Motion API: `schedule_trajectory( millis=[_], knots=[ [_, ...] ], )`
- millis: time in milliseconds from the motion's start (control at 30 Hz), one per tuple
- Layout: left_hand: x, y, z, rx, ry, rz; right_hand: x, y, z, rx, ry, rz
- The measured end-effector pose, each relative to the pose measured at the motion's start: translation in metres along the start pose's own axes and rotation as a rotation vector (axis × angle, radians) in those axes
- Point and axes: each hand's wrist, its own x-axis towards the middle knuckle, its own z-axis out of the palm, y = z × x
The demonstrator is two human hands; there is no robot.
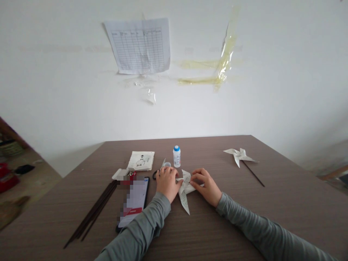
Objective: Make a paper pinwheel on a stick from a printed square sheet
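A folded paper pinwheel with printed text lies on the brown table between my hands, its blades spread out. My left hand curves over its left side, thumb and fingers closed on a blade. From the right, my right hand pinches the pinwheel near its centre with thumb and forefinger. Whether a pin sits at that centre is too small to tell. Partly behind my left hand are scissors with dark handles and a roll of clear tape. A white bottle with a blue cap stands just beyond.
Left of my arm lies a phone, with thin dark sticks beside it. A small red box and a stack of printed paper squares are farther back. Another pinwheel on a stick rests at the right, before the wall.
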Motion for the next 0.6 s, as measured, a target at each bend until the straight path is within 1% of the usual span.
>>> schedule_trajectory(
  millis=[133, 267, 333, 467, 600],
  knots=[
    [-0.002, -0.003, 0.004, -0.03, 0.047, 0.034, -0.001, -0.001, 0.001, -0.049, -0.028, 0.022],
    [-0.003, -0.005, 0.005, -0.073, 0.031, 0.042, -0.001, -0.001, 0.001, -0.059, -0.029, 0.028],
    [-0.003, -0.006, 0.006, -0.105, 0.042, 0.046, -0.001, -0.002, 0.0, -0.045, -0.015, 0.016],
    [-0.003, -0.008, 0.01, -0.141, 0.117, 0.039, -0.001, -0.005, 0.001, 0.004, 0.027, 0.001],
    [-0.004, -0.012, 0.017, -0.19, 0.214, 0.033, -0.004, -0.005, 0.004, -0.03, 0.067, 0.007]
  ],
)
